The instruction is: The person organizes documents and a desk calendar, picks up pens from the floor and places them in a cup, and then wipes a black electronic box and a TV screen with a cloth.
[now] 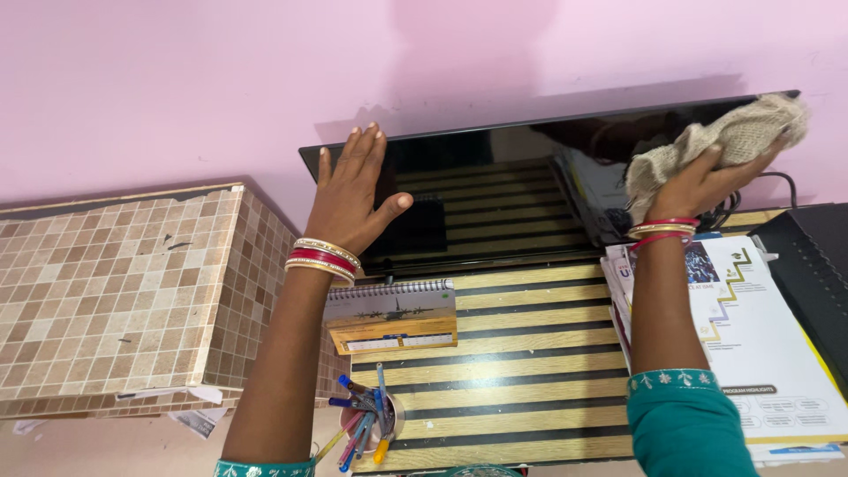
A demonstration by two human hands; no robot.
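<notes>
A black flat screen (495, 194) stands against the pink wall on a striped table (530, 362). My left hand (352, 190) lies flat with spread fingers on the screen's upper left corner, holding nothing. My right hand (702, 181) grips a beige coarse-woven cloth (733, 137) and presses it on the screen's upper right part. Both wrists wear red and gold bangles. The screen reflects the table's stripes and the papers.
A spiral desk calendar (390, 315) stands before the screen. A cup of pens (367, 420) sits at the table's near left corner. Printed booklets (760, 344) and a black device (808, 265) lie right. A tiled counter (115, 300) is on the left.
</notes>
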